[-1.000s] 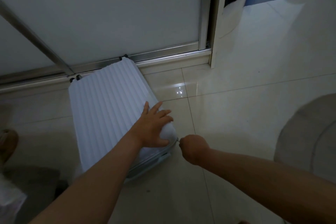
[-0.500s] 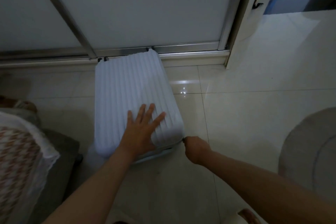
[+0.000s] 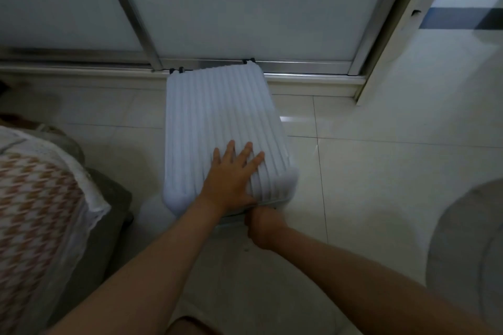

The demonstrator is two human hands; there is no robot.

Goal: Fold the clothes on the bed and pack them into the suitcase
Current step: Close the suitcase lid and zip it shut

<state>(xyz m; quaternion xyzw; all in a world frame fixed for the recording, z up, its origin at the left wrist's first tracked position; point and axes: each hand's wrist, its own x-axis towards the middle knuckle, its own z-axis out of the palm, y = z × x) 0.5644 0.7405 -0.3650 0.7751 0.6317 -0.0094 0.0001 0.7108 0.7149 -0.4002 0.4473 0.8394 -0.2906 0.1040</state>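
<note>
Suitcase (image 3: 217, 117) lay flat and closed on the tiled floor (image 3: 381, 171), directly under our left hand (image 3: 231, 177). Its pale ribbed shell ran away from our fingertips to the wheels (image 3: 249, 60), close by the sliding door (image 3: 245, 8) beyond. Our left hand was spread flat, fingers straight and released, pressing on the near end of the lid. Our right hand (image 3: 261, 226) was clenched just beside the left wrist, against the near edge of the case where the two shells met. We judged the step in hand to be working the zip along that edge with the lid held down, though we could not say whether to open the case for packing or to close it afterwards. The next move would call for steady pressure from the left palm while the right drew along the seam, without the case sliding on the smooth tile. What the right fist held was hidden by its own curled fingers, so we could not tell whether it pinched a zip pull. No clothes showed. Out past the left forearm a houndstooth cover (image 3: 40, 198) was cut off by the frame. Past the right arm a round grey rug (image 3: 468, 239) was only partly seen in the dim light.
</note>
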